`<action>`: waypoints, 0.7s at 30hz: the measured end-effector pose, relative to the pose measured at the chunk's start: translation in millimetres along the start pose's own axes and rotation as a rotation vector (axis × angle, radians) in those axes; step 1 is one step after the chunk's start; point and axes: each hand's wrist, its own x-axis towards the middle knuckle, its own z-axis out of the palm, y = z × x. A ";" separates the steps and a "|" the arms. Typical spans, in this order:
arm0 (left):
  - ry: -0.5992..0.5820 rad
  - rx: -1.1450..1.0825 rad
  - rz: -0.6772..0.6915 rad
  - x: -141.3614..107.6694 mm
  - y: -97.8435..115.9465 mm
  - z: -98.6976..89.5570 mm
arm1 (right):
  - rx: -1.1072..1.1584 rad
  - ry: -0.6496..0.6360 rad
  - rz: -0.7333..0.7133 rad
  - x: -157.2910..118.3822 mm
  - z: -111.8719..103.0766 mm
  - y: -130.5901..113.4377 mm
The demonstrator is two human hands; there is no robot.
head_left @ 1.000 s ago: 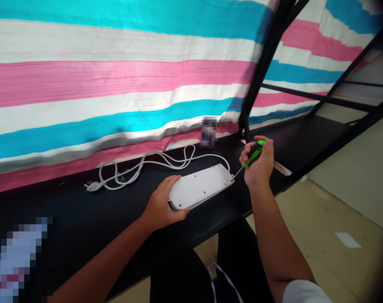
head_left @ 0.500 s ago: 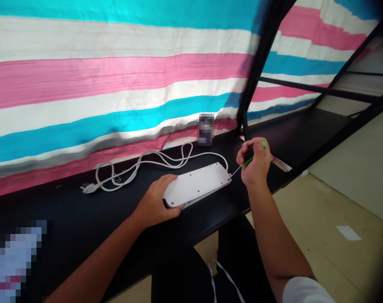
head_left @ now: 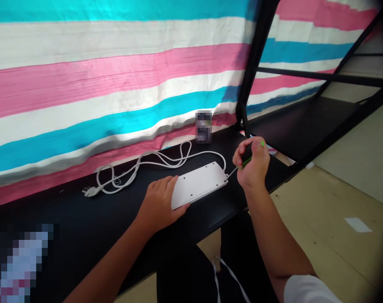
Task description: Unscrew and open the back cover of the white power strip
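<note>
**Power strip face-down on counter, screwdriver at its far end**

Near: left hand (head_left: 159,205) lies flat, fingers spread, pressing on the near end of the power strip (head_left: 200,183). It pins the strip, not wrapped round it. The strip sits face-down at the front part of the black counter (head_left: 84,223), screw holes showing on its back.

Right hand (head_left: 252,165) is closed round a green-and-black screwdriver (head_left: 246,160); the thin shaft angles down to the strip's far right corner, tip at or on it, contact too small to confirm.

Handling, my read: hard plastic shell, light, stiff, slick on the smooth counter, so it will slide unless held down. Best hold is flat on the back or across the long edges, clear of the holes.

Farther: the white cord (head_left: 141,166) loops back to a plug (head_left: 89,191) near the striped cloth (head_left: 115,84).

Versus a second ago: left hand went from cupping the strip's end to lying flat on it; strip looks flatter; right hand has closed further over the handle.
</note>
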 end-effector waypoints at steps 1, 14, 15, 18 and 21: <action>-0.010 0.006 -0.002 -0.4 0.4 -0.7 | 0.004 -0.009 0.015 -3.0 2.3 -0.8; 0.059 0.067 0.109 -4.2 -6.4 -4.1 | -0.015 -0.044 0.013 -21.7 9.1 -7.4; 0.066 0.071 0.115 -4.3 -6.5 -4.4 | -0.026 -0.052 0.010 -22.4 8.2 -8.3; 0.088 0.070 0.134 -4.5 -7.1 -4.7 | -0.025 -0.137 0.035 -23.7 5.5 -11.3; 0.107 0.048 0.150 -4.9 -7.9 -4.6 | 0.097 -0.245 0.095 -23.1 2.6 -13.4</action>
